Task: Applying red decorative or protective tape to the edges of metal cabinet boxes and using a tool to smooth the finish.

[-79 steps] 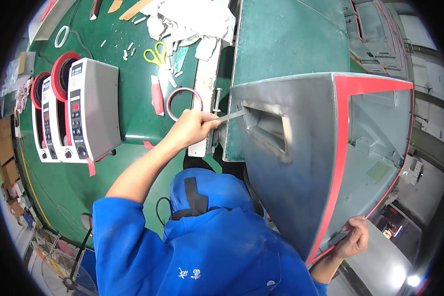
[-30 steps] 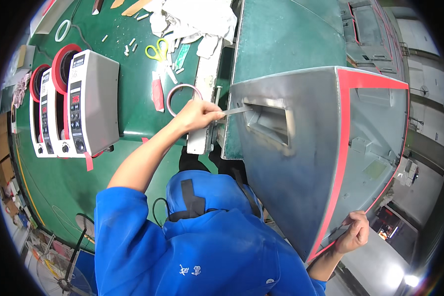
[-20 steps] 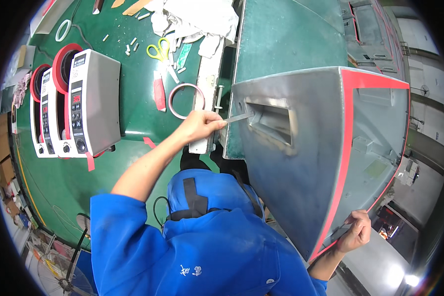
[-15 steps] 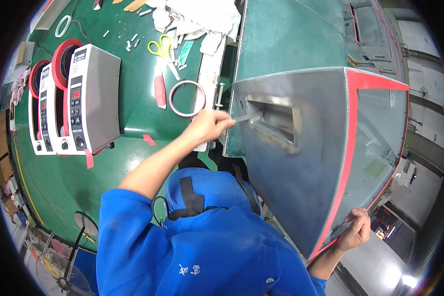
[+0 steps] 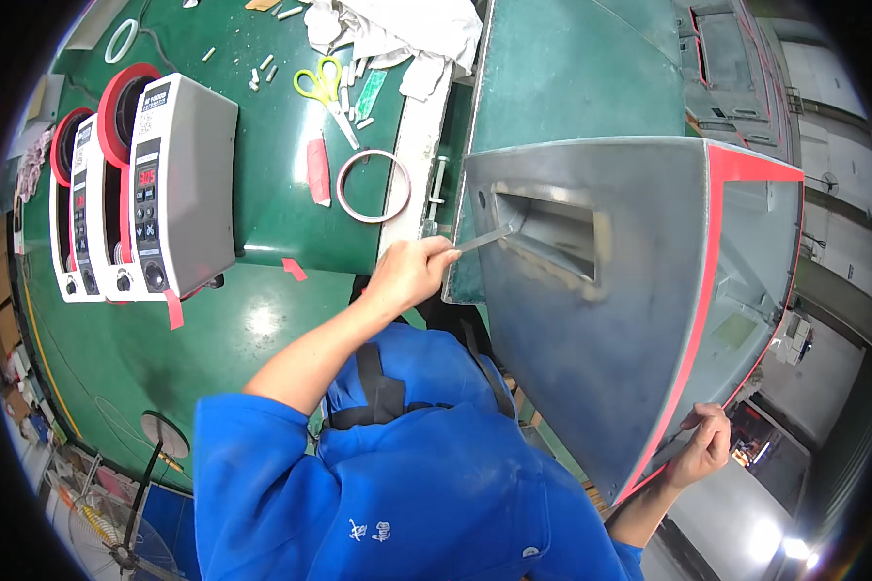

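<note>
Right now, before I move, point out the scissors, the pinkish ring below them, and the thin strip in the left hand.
Scissors (image 5: 335,104): head view, where handles meet blades.
Pinkish ring (image 5: 340,188): head view, left side of its band.
Thin strip (image 5: 484,238): head view, middle of its visible length.

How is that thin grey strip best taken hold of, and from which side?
Probably pinch the strip by its left end, between thumb and finger, coming from the left. It is slim and straight, and its right end is at the opening in the grey panel, while its left end lies beyond the panel's edge. The left hand grips it there.
</note>
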Tool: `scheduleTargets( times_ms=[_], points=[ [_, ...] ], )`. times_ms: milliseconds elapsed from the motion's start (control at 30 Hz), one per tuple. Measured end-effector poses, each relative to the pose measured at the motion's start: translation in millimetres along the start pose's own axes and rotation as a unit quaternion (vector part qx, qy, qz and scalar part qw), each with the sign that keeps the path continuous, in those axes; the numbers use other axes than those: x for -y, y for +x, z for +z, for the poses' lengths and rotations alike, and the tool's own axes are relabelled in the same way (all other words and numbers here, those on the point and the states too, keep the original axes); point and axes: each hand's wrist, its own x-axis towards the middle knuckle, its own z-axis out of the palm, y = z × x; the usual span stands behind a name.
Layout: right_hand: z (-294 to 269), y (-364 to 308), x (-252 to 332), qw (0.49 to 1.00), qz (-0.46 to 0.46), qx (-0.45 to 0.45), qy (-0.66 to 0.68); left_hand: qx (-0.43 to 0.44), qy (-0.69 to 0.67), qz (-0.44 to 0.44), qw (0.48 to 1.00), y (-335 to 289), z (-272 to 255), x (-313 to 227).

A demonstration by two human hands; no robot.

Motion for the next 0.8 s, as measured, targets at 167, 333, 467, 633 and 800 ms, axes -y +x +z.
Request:
scheduleTargets(
  times_ms=[167,333,467,633,800],
  points=[
    [-1.8,-1.1,-2.2,1.0,-0.015,0.008,0.004,-0.019,0.06,0.06,0.996,-7.0,-2.7,-3.7],
    [-3.7,-0.6,-6.1,1.0,-0.018,0.013,0.005,0.017,-0.022,0.032,0.999,-9.4,-15.1,-5.7],
    [-5.2,-0.1,-7.9,1.0,-0.022,0.02,0.007,0.091,-0.01,0.01,0.996,-9.5,-22.8,-16.9],
    [-9.2,-3.6,-6.1,0.999,-0.017,0.037,0.033,0.066,0.07,0.071,0.993,-7.4,-23.7,-22.9],
    [-5.4,1.1,-3.8,0.995,-0.045,0.079,0.035,0.056,0.084,0.054,0.993,-13.4,-28.1,-29.7]
  ],
)
